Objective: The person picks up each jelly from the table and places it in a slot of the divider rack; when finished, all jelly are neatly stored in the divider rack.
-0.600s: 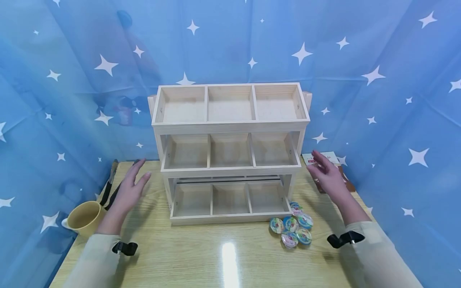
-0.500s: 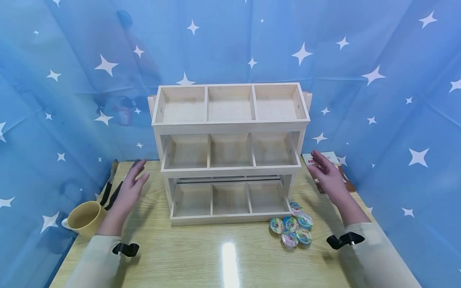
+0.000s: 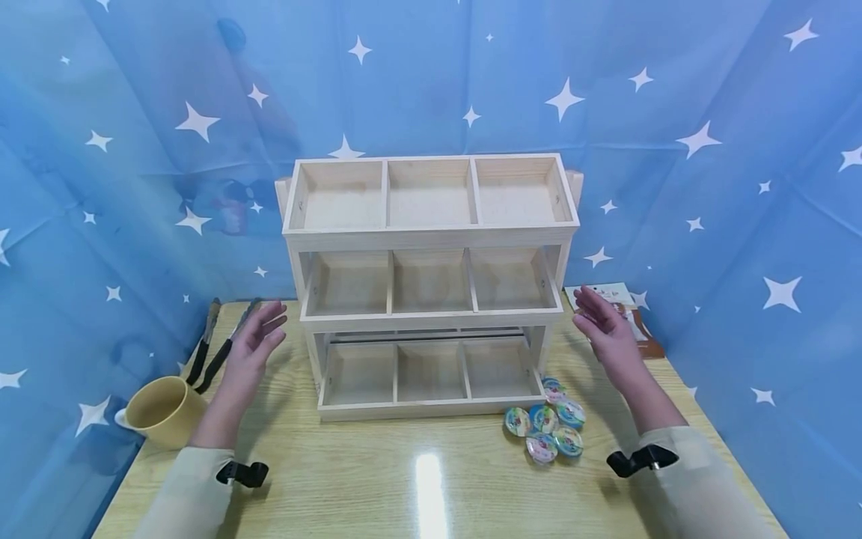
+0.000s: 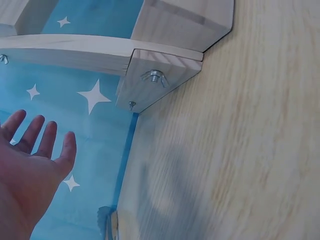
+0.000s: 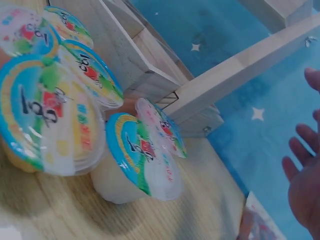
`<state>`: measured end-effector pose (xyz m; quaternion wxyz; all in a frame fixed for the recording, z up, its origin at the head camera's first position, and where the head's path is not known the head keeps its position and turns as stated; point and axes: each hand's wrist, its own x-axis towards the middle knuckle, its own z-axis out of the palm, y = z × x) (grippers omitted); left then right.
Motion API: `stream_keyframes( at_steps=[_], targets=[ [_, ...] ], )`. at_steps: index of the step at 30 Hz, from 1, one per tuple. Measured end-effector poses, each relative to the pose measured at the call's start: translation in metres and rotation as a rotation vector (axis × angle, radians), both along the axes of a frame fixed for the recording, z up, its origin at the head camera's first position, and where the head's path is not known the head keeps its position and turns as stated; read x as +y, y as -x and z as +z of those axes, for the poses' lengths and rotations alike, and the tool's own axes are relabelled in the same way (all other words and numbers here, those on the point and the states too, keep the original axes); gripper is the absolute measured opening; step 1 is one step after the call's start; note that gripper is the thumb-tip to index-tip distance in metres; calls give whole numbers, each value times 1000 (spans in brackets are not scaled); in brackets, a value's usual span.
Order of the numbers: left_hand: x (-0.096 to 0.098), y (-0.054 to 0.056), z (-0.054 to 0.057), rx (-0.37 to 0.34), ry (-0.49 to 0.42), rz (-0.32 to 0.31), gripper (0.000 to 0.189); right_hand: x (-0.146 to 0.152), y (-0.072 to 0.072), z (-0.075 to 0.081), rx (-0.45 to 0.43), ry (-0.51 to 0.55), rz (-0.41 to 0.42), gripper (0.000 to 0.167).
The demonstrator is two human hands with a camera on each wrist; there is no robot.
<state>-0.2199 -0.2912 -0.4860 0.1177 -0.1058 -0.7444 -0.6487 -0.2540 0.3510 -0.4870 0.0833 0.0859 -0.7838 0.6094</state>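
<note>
My left hand [image 3: 251,350] hovers left of a pale wooden three-tier rack [image 3: 431,323], its fingers relaxed and holding nothing. On the rack's other side my right hand [image 3: 609,340] is held up with loosely straight fingers, also holding nothing. Each tier of the rack is split into three bare compartments. Several jelly cups [image 3: 544,421] with colourful printed lids cluster on the table by the rack's front right corner. In the right wrist view a jelly cup [image 5: 131,159] stands near the rack's foot, apart from the right hand [image 5: 304,185]. The left wrist view shows the rack's wing-nut joint [image 4: 155,76].
A yellow mug [image 3: 161,410] stands at the table's left edge, with two black-handled tools [image 3: 214,368] lying behind it. At the back right, behind my right hand, lies a brown and white packet [image 3: 648,337]. A blue star-patterned curtain [image 3: 431,82] encloses the table [image 3: 350,479].
My left hand has shifted slightly to the right, with its fingers turning more toward the rack. My right hand has moved slightly down. The rack and jelly cups stay in place.
</note>
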Motion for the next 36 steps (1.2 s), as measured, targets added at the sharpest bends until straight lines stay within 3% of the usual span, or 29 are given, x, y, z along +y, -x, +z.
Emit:
stream_keyframes(
  at_steps=[7, 16, 29, 36],
  targets=[
    [6, -3, -6, -37, 39, 19, 54, -4, -9, 0, 12, -55, 1, 63],
    [15, -4, -17, -114, 191, 25, 68, -3, -33, -10, -12, -133, -21, 57],
    [18, -7, -30, -195, 206, -26, 74, 5, -73, -31, -95, -235, 32, 38],
    [22, -10, -31, -223, 210, -37, 75, 8, -93, -37, -149, -240, 80, 38]
  ],
)
